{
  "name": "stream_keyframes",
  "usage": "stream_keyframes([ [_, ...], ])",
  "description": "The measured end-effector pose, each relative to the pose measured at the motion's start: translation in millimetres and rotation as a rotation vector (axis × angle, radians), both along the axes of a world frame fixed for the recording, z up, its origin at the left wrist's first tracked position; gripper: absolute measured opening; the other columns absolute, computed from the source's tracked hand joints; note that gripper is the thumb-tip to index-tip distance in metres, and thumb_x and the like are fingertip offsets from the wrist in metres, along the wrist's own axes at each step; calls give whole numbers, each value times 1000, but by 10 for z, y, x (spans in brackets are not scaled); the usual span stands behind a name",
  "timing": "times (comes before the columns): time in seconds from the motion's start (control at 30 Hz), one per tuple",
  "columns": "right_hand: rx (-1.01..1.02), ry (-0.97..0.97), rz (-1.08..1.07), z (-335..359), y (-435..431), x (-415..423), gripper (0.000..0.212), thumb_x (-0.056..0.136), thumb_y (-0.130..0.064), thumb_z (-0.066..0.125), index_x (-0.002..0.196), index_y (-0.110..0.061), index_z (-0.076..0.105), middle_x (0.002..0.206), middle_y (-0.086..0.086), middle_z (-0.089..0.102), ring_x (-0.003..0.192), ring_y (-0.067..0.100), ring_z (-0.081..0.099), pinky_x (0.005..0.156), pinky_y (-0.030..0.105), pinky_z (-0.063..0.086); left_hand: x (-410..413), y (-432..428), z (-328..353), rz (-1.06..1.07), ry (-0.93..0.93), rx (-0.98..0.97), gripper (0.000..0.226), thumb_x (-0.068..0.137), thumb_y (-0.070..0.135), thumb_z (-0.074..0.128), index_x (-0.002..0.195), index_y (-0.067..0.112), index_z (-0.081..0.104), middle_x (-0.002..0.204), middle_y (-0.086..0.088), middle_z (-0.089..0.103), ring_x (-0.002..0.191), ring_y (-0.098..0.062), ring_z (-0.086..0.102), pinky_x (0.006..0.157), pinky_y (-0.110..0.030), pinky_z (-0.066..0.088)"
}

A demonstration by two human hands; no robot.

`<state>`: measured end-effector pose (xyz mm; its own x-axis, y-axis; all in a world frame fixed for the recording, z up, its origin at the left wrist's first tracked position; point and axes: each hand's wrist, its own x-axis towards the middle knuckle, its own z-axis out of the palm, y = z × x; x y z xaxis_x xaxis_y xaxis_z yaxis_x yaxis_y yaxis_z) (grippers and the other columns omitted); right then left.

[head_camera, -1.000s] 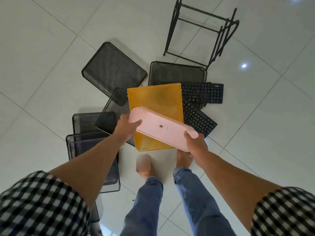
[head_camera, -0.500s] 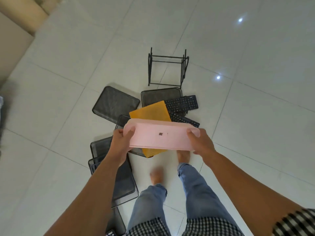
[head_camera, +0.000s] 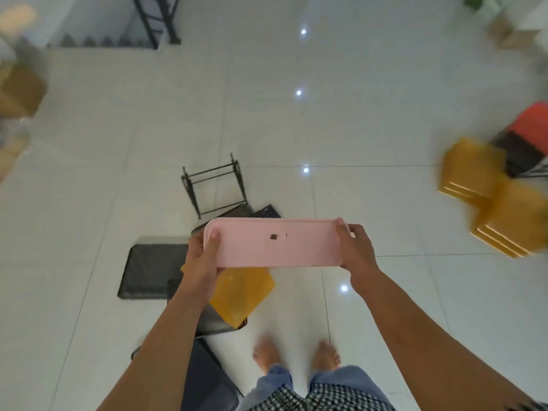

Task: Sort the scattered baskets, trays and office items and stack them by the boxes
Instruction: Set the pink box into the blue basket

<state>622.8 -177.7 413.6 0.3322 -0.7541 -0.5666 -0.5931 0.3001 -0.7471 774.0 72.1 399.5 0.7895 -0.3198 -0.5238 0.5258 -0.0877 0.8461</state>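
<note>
A long pink tray (head_camera: 275, 243) is held level in front of me, bottom side toward the camera. My left hand (head_camera: 203, 256) grips its left end and my right hand (head_camera: 354, 247) grips its right end. Below it on the white floor lie a yellow tray (head_camera: 240, 292), black mesh trays (head_camera: 151, 266), a black wire rack (head_camera: 215, 185) and the corner of a black keyboard (head_camera: 267, 212). Two stacks of yellow trays (head_camera: 471, 170) (head_camera: 513, 221) sit at the right, blurred.
A red and dark stool (head_camera: 527, 140) stands behind the yellow stacks at the right edge. Cardboard boxes (head_camera: 20, 90) are blurred at the far left. More dark trays (head_camera: 207, 375) lie by my left arm. My bare feet (head_camera: 296, 355) stand on the tiles.
I have straightened up and the view has lifted and swung right. The pink tray has risen with both hands, and the yellow stacks have come into view.
</note>
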Motion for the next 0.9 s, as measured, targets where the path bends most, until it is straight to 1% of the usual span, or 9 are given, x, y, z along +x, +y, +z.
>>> stream_keyframes([
  [0.17,152,-133,-246,204,-388,-540,59,92,-71,51,127,-24,52,121,-1,56,113,25,56,93,52,55,-193,-653,167,-111,35,-64,63,80,62,64,129,26,49,130,-1,60,117,-22,61,79,-40,60],
  [0.27,191,-220,-377,252,-571,-1068,60,92,-69,53,129,-23,52,124,1,57,114,26,60,89,50,57,-463,-1160,289,-217,19,-69,52,82,60,61,122,28,53,125,-1,62,114,-21,62,73,-36,61],
  [0.33,168,-264,-463,282,-704,-1490,55,93,-68,53,127,-26,55,124,0,59,112,25,62,86,47,59,-728,-1548,360,-288,12,-62,58,82,60,58,127,23,51,123,-3,62,112,-22,62,73,-38,62],
  [0.4,132,-301,-551,330,-850,-1949,44,94,-68,50,117,-32,60,123,-1,61,114,26,63,82,44,60,-1059,-1961,432,-368,2,-39,69,84,63,54,136,19,46,129,-8,60,116,-27,61,86,-48,59],
  [0.47,106,-329,-645,371,-1005,-2398,36,95,-68,47,106,-37,60,121,-3,62,114,26,62,79,41,59,-1443,-2371,509,-431,-15,-29,60,90,64,50,132,22,49,133,-9,58,119,-29,59,90,-51,57],
  [0.53,86,-344,-747,397,-1184,-2839,37,96,-68,46,108,-36,60,119,-3,62,113,26,62,81,41,58,-1872,-2761,586,-470,-36,-8,44,96,62,45,121,27,53,129,-6,59,116,-26,60,82,-44,59],
  [0.63,43,-366,-898,466,-1473,-3481,38,96,-67,47,110,-35,59,114,-4,62,108,24,62,79,40,59,-2524,-3290,689,-533,-62,11,46,98,62,42,124,25,51,124,-3,61,109,-21,62,70,-37,58],
  [0.8,-38,-336,-1111,572,-1944,-4576,48,94,-70,47,116,-29,59,103,-4,62,97,20,62,83,43,60,-3618,-4047,790,-660,-63,21,47,96,64,44,123,26,52,124,-4,61,107,-22,64,65,-34,60],
  [0.9,-71,-299,-1234,620,-2129,-5195,55,93,-71,47,119,-25,61,103,-2,62,97,23,63,87,45,60,-4232,-4430,828,-752,-66,41,53,95,67,44,128,26,49,126,-7,59,111,-28,62,67,-37,60],
])
